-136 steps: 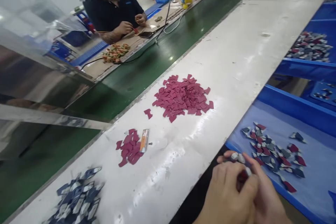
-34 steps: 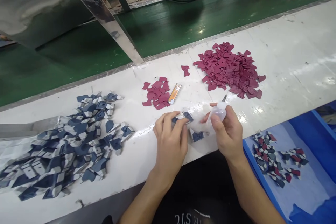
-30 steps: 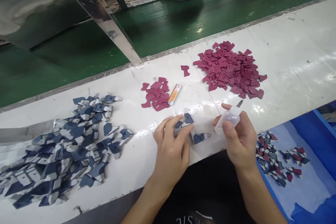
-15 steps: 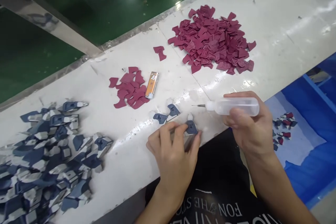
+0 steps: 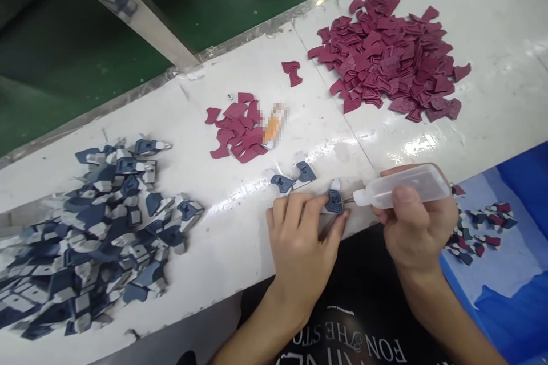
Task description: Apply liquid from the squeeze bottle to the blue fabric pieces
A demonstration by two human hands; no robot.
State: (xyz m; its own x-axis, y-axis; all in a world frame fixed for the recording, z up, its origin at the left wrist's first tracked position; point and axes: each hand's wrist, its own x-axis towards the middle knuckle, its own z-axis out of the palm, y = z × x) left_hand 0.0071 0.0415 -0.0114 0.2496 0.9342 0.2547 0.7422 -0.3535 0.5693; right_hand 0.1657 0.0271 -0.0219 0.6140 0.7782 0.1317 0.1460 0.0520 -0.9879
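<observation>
My left hand pinches a small blue and white plastic part against the table, thumb on its near side. My right hand is closed around a translucent squeeze bottle, tilted so its thin needle tip reaches the blue face of that part. Whether any liquid comes out is too small to see. Just beyond my left fingers lie two more blue and white parts, close together.
On the left is a large heap of blue and white parts. Maroon pieces form a small pile beside a blurred orange object and a bigger pile farther right. A blue bin holding finished-looking maroon-and-blue parts stands lower right.
The squeeze bottle has come left and down, bringing its needle from above the table to the blue part. My left hand still holds that part. The whole view has shifted.
</observation>
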